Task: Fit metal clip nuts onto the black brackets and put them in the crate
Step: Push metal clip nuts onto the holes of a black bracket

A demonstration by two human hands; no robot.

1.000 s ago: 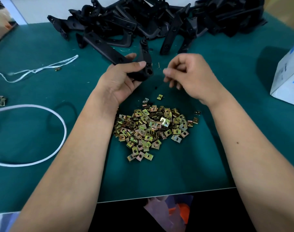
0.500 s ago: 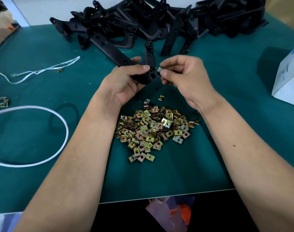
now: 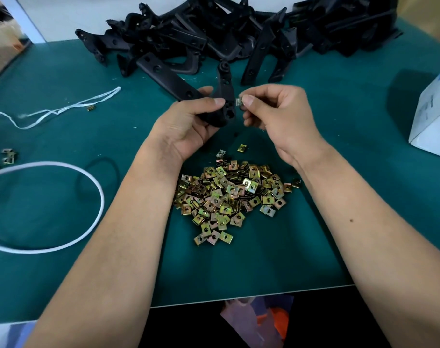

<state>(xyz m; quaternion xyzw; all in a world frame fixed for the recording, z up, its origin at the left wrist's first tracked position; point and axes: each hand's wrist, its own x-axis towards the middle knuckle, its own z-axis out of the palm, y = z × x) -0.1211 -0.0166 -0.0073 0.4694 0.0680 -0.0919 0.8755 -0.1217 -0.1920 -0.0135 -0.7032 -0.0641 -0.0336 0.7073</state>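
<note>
- One black bracket (image 3: 224, 106) is in work: the left hand (image 3: 189, 126) grips it by its bend, above the table, with its holed end turned toward the other hand.
- Right hand (image 3: 276, 114) pinches a single clip nut (image 3: 238, 101) between thumb and forefinger, held just at the bracket's edge; by my reading it is not yet pushed home.
- Many loose clip nuts (image 3: 229, 197) lie heaped on the mat just below the wrists, with a few strays beside the heap.
- Plenty of brackets (image 3: 239, 36) lie tangled in a pile at the far side of the table, so most of the job looks undone.
- No crate shows, so finished pieces cannot be counted.
- Green mat (image 3: 339, 209) covers the table; on its left lie a white cord loop (image 3: 98, 189), a white string (image 3: 63, 109) and a few stray nuts (image 3: 8, 156).
- At the right edge stands a white box (image 3: 434, 121).
</note>
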